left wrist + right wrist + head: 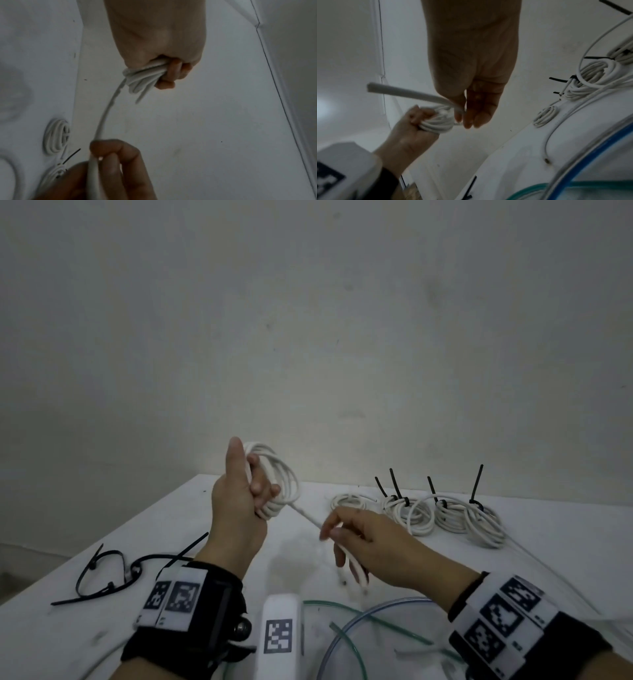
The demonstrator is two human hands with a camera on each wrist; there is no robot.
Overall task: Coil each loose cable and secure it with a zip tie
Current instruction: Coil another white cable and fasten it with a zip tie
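The white cable (274, 481) is mostly wound into a coil held up above the table (565, 542), near its left-centre. The left hand (236, 501) grips the coil, fingers curled through the loops and thumb up. A short tail runs down and right from the coil to the right hand (363, 537), which pinches it between thumb and fingertips; the free end hangs below that hand.

The cable looks light and springy, with a smooth jacket, so the loops will likely fan out if the fist relaxes. Best hold is across the bundled strands on one side of the coil, leaving the opposite side bare for a tie.

Loose black zip ties (102, 573) lie on the table to the left. Tied coils (455, 515) with upright tie tails sit at the far right, beside one small coil (349, 501) that seems untied. Clear tubing (346, 625) curls at the near edge.
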